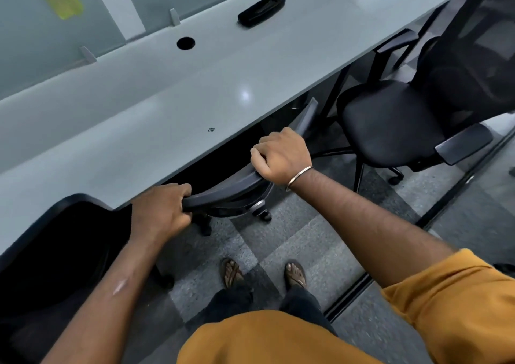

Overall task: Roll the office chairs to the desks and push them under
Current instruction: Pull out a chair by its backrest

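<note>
Grey desk (172, 107) runs from seven o'clock to one o'clock over patterned carpet. Left hand (160, 210) and right hand (281, 158) both curl round the top rail of the chair back (223, 192), whose long axis lies parallel to the desk edge; its seat is already hidden beneath, at twelve o'clock from the hands. Right hand reaches further. A second chair (404, 124) at two o'clock sits partly out. No legible writing.

Both bare forearms reach forward and down from orange sleeves. The left hand (161, 213) has its fingers curled round the left end of the chair back (223, 191), knuckles up. The right hand (281, 156) grips the same chair back farther right, its fist closed over the top edge, a thin metal bangle (299, 177) at its wrist.
</note>
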Demonstrator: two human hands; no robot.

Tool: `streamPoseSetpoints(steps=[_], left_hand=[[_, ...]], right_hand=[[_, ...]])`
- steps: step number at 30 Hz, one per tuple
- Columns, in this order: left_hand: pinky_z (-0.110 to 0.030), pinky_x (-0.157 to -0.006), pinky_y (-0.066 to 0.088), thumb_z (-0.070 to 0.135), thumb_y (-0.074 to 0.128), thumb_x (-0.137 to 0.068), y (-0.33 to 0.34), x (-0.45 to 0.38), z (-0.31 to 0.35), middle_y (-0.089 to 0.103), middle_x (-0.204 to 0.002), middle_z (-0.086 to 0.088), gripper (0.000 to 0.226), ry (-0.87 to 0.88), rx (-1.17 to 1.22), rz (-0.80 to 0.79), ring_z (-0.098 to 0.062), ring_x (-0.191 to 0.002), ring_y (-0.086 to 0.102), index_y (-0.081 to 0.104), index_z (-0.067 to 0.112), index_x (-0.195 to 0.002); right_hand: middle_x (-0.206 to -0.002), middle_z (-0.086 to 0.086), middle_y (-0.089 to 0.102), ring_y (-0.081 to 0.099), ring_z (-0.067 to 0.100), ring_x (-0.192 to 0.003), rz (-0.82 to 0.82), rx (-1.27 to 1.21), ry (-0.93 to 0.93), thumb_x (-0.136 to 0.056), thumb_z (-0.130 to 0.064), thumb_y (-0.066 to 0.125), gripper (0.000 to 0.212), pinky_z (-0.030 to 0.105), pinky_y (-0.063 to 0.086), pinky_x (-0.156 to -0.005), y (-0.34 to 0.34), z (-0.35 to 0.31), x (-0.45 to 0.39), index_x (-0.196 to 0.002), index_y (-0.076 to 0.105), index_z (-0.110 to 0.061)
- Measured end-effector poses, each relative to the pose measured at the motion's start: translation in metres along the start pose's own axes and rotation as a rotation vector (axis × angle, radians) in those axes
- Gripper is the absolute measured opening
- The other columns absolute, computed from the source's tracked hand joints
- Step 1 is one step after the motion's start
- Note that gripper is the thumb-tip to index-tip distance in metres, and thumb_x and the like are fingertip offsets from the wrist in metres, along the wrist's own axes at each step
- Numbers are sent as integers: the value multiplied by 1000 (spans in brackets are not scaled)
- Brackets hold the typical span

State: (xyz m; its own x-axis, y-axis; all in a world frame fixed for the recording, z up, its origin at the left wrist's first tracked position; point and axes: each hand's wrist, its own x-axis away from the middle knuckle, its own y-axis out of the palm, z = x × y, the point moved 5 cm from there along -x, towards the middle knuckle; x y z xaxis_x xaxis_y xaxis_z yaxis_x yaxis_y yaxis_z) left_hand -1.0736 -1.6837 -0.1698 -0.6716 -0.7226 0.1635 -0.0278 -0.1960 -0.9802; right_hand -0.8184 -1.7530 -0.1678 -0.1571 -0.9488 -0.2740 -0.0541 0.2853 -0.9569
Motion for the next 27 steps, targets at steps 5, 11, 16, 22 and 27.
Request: streamPoseSetpoints(steps=[5, 11, 16, 22, 27], left_hand=[[-27, -50, 33, 14, 74, -53, 9, 45, -5, 45, -64, 9, 41, -1, -48, -13, -23, -64, 56, 38, 25, -69], [-28, -47, 39, 26, 77, -50, 33, 103, 14, 44, -67, 12, 47, -1, -56, -71, -22, -69, 63, 37, 32, -73], [-30, -46, 41, 34, 63, -55, 37, 116, 44, 48, -68, 11, 27, 12, -34, -47, -19, -68, 61, 42, 30, -73], [-26, -45, 32, 33, 73, -53, 27, 96, 58, 46, -66, 12, 36, 23, -57, -22, -17, -64, 60, 41, 31, -69], [-27, -47, 34, 35, 67, -51, 24, 87, 62, 45, -67, 14, 34, 53, -29, -21, -15, -67, 59, 39, 33, -70]], right_hand=[[-58, 0, 56, 56, 27, -58, 62, -104, -37, -93, -39, 53, 44, 39, 36, -59, -16, -31, 46, -56, 59, -16], [-59, -2, 47, 50, 24, -60, 183, -263, -86, -90, -41, 62, 40, 40, 33, -60, -34, -35, 115, -57, 51, -22], [-59, -4, 43, 43, 20, -58, 209, -277, -113, -91, -41, 60, 39, 35, 27, -59, -45, -17, 141, -58, 50, -23], [-66, -4, 46, 46, 19, -64, 113, -257, -167, -96, -50, 58, 41, 35, 31, -60, -44, 6, 135, -65, 54, -23], [-69, -4, 53, 57, 20, -72, -51, -206, -226, -101, -56, 49, 47, 39, 39, -63, -43, 58, 107, -69, 60, -24]])
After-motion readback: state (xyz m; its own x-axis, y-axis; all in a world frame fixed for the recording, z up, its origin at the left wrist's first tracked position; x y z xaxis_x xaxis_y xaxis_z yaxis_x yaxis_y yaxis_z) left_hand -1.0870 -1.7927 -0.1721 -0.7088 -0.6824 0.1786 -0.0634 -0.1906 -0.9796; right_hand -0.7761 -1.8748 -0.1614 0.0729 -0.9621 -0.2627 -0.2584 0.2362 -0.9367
